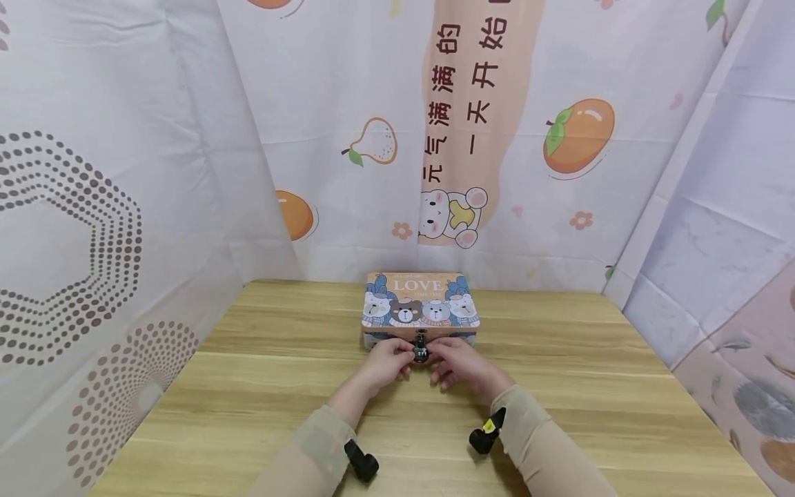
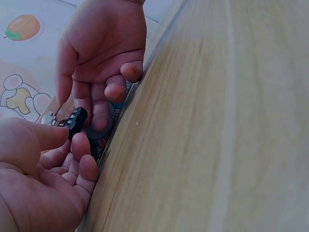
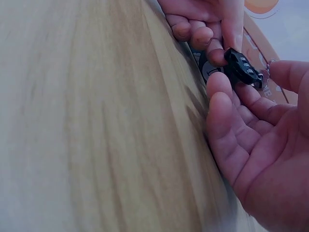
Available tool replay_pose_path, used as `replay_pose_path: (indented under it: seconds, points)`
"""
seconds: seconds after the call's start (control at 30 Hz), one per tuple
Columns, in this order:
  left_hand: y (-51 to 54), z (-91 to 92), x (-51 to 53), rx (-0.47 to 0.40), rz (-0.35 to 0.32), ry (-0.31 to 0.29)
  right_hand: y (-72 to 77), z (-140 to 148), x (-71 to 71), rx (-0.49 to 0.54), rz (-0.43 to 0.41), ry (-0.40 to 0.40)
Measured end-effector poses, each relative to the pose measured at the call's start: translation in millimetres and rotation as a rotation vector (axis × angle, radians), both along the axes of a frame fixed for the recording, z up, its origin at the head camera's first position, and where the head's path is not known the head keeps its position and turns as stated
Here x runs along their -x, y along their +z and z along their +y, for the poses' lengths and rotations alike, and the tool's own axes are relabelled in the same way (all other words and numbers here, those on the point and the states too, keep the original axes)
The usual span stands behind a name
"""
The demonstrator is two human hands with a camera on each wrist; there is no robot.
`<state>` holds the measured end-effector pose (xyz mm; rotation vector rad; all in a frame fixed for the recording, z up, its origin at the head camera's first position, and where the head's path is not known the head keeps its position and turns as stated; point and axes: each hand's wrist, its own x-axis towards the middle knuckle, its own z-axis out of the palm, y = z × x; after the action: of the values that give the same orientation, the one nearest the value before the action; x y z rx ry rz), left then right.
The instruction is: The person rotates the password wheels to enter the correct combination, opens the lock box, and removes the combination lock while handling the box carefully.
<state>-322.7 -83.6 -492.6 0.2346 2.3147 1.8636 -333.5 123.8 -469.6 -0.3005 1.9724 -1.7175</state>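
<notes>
A small black combination padlock (image 2: 76, 122) with white-marked dials hangs at the metal clasp (image 1: 421, 334) on the front of a rectangular tin box (image 1: 422, 297). Its lid shows cartoon bears and the word LOVE. My left hand (image 1: 386, 362) pinches the padlock body between thumb and fingers, from the left. From the right, my right hand (image 1: 462, 364) has its thumb and index finger at the shackle end of the padlock, beside the clasp. The other fingers of both hands curl loosely below. Fingers partly hide the box front and the shackle.
The box stands on a wood-grain table (image 1: 279, 400), near its back edge. Behind hangs a white curtain (image 1: 348, 83) printed with fruit, a bear and writing; patterned sheets also hang at both sides. A black wrist camera (image 1: 361, 461) sits on the left sleeve, another (image 1: 484, 436) on the right.
</notes>
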Motion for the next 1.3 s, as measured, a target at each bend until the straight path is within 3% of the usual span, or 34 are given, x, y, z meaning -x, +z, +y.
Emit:
replay_pose_path:
  seconds: [0.33,0.73,1.3]
  points:
    - [0.0,-1.3,0.6,0.003,-0.003,-0.008,0.5,-8,-0.6,-0.02,0.008,0.008]
    - [4.9,-1.4,-3.2,-0.002,0.024,-0.023,-9.2,-17,-0.7,0.045,0.002,-0.016]
    - [7.7,-0.5,-4.9,0.016,0.015,-0.02,-14.7,-20,-1.5,0.007,0.065,-0.027]
